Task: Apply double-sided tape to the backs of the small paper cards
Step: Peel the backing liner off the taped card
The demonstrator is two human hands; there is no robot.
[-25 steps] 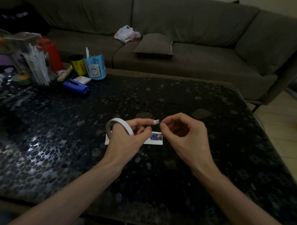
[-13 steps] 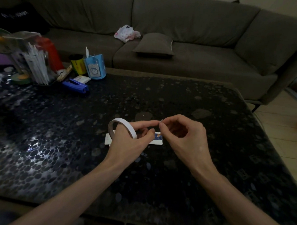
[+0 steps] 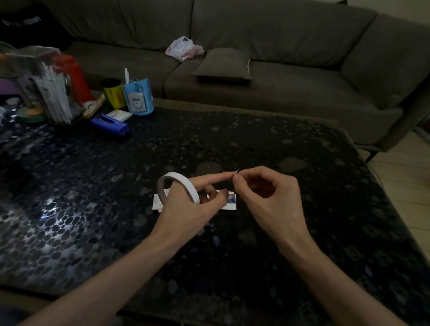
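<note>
A white roll of double-sided tape (image 3: 178, 186) hangs like a ring around the fingers of my left hand (image 3: 192, 206), just above the table. My right hand (image 3: 269, 202) meets the left index fingertip and pinches a tiny piece of tape (image 3: 237, 171), seen edge-on. Below my left hand, small paper cards (image 3: 230, 200) lie on the black table (image 3: 108, 219); a blue picture shows on one, and the rest is hidden by my fingers.
At the back left stand a blue pen cup (image 3: 138, 98), a yellow can (image 3: 112, 93), a blue stapler (image 3: 111, 126), a clear straw holder (image 3: 51, 96) and a green tape roll (image 3: 30, 114). A grey sofa (image 3: 263, 54) runs behind the table.
The white tape piece at my fingertips has turned edge-on and nearly vanished from sight. Both hands kept their place, fingertips drawn closer together.
</note>
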